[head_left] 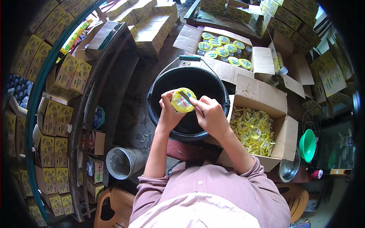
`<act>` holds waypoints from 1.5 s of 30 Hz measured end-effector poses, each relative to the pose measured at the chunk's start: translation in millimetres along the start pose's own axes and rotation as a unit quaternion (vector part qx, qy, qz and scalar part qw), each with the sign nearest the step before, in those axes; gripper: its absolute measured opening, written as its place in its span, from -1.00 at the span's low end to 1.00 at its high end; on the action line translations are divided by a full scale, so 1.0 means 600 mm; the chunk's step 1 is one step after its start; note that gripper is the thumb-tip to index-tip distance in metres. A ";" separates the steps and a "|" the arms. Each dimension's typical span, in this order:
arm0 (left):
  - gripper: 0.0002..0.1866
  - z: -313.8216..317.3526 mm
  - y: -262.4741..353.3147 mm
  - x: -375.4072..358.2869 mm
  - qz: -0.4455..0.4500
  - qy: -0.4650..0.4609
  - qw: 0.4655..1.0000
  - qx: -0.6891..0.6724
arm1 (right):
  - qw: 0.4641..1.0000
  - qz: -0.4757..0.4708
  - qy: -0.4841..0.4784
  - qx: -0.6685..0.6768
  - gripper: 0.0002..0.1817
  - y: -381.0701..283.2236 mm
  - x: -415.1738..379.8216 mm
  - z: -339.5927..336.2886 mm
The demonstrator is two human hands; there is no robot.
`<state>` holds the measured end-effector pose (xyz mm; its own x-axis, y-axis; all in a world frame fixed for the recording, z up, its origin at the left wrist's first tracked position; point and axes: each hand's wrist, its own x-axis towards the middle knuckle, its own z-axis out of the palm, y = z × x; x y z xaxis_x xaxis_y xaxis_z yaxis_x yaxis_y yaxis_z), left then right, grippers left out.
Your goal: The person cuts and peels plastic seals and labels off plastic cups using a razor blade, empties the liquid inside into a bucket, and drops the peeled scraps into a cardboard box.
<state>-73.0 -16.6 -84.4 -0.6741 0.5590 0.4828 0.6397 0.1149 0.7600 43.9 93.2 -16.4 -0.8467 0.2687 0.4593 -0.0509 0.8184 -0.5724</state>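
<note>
My left hand point(170, 113) is wrapped round a small round tub point(183, 100) with a clear and yellow printed top, tilted toward me. At the right side of its rim, the fingers of my right hand point(210, 114) are pinched together; I cannot tell what is between them. Both hands are over a large black bucket point(159, 84), whose wire handle has a green grip point(189, 58). Beyond the bucket, an open carton point(225, 71) holds several similar yellow-topped tubs point(222, 51).
An open box point(279, 129) of yellow plastic scraps point(251, 131) stands right of the bucket. A grey pail point(123, 163) is at lower left, near an orange chair point(114, 207). Printed cartons point(148, 34) fill the back and left shelves. A green bowl point(307, 145) sits far right.
</note>
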 end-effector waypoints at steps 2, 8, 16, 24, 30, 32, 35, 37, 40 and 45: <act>-0.26 -0.003 0.006 0.003 0.024 -0.006 0.999 0.032 | 1.000 -0.002 0.002 0.000 -0.64 0.000 0.001 0.006; -0.26 -0.001 0.003 0.003 0.017 -0.002 1.000 0.025 | 0.999 -0.001 -0.048 -0.025 -0.65 -0.005 0.002 -0.001; -0.29 -0.004 0.015 0.003 0.041 -0.027 0.993 0.112 | 0.995 -0.010 -0.074 -0.064 -0.62 0.003 0.002 0.005; -0.33 -0.003 0.013 0.005 0.001 -0.060 0.998 -0.008 | 0.991 -0.009 -0.106 -0.086 -0.63 0.016 -0.024 -0.020; -0.32 -0.001 0.009 0.005 0.001 -0.085 0.995 0.052 | 0.989 0.051 -0.127 -0.063 -0.65 0.021 -0.060 -0.059; -0.32 -0.003 0.009 0.005 0.003 -0.129 0.983 0.133 | 0.990 0.085 -0.111 -0.028 -0.67 0.021 -0.072 -0.080; -0.30 -0.002 0.007 0.009 0.040 -0.203 0.953 0.220 | 0.991 0.115 -0.062 -0.001 -0.68 0.029 -0.093 -0.100; -0.31 0.001 0.008 0.019 0.058 -0.288 0.914 0.281 | 0.989 0.140 -0.033 0.018 -0.67 0.034 -0.106 -0.107; -0.26 0.023 -0.011 0.028 0.061 -0.371 0.848 0.373 | 0.987 0.156 -0.003 0.027 -0.67 0.035 -0.123 -0.108; -0.28 0.063 -0.045 0.047 0.038 -0.497 0.731 0.466 | 0.985 0.161 0.048 0.050 -0.69 0.023 -0.148 -0.109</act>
<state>-95.0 27.0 -107.7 -0.3187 0.8599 -0.3988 0.9473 0.3033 -0.1031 152.8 113.9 -20.8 -0.7740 0.5560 0.3029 0.1553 0.6304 -0.7606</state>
